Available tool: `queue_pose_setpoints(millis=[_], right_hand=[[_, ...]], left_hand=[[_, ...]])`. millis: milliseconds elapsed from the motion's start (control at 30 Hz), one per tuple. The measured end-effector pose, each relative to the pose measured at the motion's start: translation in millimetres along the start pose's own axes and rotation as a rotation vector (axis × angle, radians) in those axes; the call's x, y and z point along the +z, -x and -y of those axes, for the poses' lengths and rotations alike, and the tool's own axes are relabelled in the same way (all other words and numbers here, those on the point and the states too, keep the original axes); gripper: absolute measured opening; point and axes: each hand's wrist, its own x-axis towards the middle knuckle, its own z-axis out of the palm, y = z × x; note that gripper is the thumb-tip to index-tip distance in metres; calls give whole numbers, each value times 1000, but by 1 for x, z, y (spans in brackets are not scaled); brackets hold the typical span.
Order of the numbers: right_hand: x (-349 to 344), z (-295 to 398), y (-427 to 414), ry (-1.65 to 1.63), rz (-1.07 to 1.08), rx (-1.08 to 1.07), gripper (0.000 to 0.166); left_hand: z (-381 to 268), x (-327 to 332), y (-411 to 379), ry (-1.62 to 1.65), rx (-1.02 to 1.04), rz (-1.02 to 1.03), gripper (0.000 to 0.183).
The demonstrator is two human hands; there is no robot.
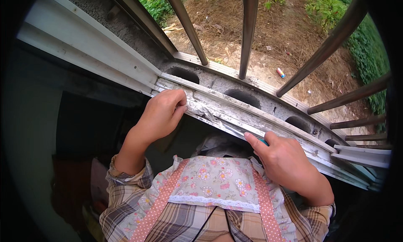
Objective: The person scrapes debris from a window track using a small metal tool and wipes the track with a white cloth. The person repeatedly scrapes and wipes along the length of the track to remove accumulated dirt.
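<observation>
My left hand (163,113) pinches the near end of a crumpled whitish wipe or cloth (203,110), smudged with grey, which lies in the track of a white metal window sill frame (267,128). In my right hand (286,161) is a thin tool with a teal handle (263,142) and a narrow, pale metal blade (233,129); most of the handle is hidden by my fingers. The blade lies along the track, its tip at the right end of the cloth. Dark grime marks the track's grooves.
Beyond the track runs a concrete ledge (212,81) with several dark hollows. Metal bars (248,34) rise from a rail outside it. A white window frame (94,43) stands at left, another frame part (362,155) at right. A small can-like item (280,72) lies outside on the ground.
</observation>
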Motion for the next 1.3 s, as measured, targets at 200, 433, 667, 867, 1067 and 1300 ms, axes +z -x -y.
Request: queue_pose_setpoints(millis=[200, 433, 667, 867, 1067, 1300], right_hand=[[-17, -1, 3, -15, 13, 22, 64], [-20, 10, -5, -53, 2, 2, 62], [-13, 5, -19, -5, 48, -11, 62], [-33, 14, -30, -39, 6, -76, 62], [-12, 8, -37, 11, 68, -67, 61], [-18, 6, -41, -14, 91, -73, 62]], left_hand=[[-5, 17, -1, -154, 9, -212, 19], [1, 17, 8, -113, 21, -174, 13], [6, 12, 8, -115, 72, -46, 7], [8, 15, 10, -103, 58, -64, 6], [10, 15, 12, -35, 29, -89, 8], [4, 19, 12, 1, -36, -113, 9]])
